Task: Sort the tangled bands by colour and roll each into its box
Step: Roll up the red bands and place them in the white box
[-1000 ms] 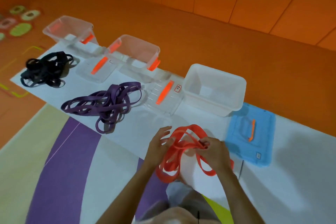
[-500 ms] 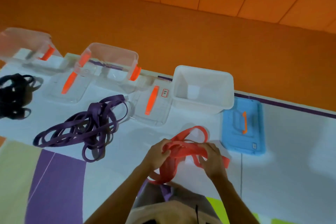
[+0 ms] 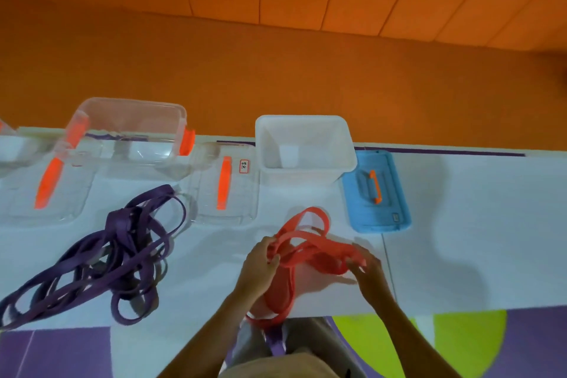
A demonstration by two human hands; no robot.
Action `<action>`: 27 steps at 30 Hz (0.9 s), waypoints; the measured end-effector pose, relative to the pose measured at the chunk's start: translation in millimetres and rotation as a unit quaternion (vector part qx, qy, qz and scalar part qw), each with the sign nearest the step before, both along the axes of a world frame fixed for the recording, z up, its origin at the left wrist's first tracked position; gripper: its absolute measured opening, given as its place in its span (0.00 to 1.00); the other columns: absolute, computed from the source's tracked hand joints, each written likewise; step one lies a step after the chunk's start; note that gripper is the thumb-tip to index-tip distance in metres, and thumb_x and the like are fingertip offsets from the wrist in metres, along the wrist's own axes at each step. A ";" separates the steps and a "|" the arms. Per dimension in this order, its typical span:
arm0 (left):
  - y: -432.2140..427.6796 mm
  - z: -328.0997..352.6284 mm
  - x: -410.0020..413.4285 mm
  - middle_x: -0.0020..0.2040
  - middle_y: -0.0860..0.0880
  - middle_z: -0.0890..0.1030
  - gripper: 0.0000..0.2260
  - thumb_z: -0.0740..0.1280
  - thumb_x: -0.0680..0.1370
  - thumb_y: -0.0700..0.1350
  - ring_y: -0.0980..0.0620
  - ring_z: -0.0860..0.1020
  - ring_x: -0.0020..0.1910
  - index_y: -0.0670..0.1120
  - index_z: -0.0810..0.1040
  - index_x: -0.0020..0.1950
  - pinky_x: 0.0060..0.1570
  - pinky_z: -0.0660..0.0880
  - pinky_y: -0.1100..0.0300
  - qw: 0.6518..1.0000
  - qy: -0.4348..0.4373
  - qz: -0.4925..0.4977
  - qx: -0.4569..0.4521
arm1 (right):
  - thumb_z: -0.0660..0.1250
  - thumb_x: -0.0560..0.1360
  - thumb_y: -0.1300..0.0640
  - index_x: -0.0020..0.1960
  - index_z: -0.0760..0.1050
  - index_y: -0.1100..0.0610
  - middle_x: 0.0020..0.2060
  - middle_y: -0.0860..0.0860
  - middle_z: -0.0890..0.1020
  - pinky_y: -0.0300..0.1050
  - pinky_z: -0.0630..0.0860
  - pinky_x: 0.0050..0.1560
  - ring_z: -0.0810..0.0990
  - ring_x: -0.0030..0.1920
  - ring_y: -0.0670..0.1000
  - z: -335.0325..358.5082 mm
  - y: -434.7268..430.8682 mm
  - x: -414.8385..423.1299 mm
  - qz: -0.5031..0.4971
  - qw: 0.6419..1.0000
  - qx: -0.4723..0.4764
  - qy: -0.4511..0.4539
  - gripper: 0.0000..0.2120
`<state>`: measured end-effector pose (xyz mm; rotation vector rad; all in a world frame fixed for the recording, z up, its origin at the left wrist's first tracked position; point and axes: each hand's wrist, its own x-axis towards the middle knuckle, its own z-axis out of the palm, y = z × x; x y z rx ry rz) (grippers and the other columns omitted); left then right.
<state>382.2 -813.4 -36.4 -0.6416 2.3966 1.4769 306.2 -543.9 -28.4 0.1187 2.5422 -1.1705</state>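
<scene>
Both my hands hold a bundle of red bands [image 3: 310, 250] just above the white mat. My left hand [image 3: 259, 267] grips its left side, and my right hand [image 3: 366, 270] pinches its right end. Loops of the red bands hang down toward my lap. Directly beyond stands an open white box [image 3: 349, 159], with nothing visible inside. A tangled pile of purple bands [image 3: 101, 258] lies on the mat to the left. Behind that pile stands a clear box [image 3: 181, 120] with orange latches.
A blue lid [image 3: 395, 193] with an orange handle lies right of the white box. Two clear lids [image 3: 242, 187] [image 3: 73, 193] with orange handles lie flat near the clear box. Another clear box [image 3: 6, 138] shows at the left edge. Orange floor lies beyond the mat.
The view has swung right, so the black bands have left the frame. My hands have spread a little, stretching the red bundle sideways between them.
</scene>
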 end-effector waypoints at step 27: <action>71.5 129.8 -63.3 0.56 0.60 0.86 0.23 0.81 0.72 0.56 0.58 0.85 0.56 0.62 0.79 0.64 0.54 0.79 0.68 0.977 0.185 -0.015 0.103 | 0.81 0.71 0.49 0.35 0.83 0.54 0.31 0.54 0.85 0.53 0.82 0.41 0.84 0.33 0.55 146.2 -46.4 -68.2 0.044 0.975 -0.219 0.013 0.13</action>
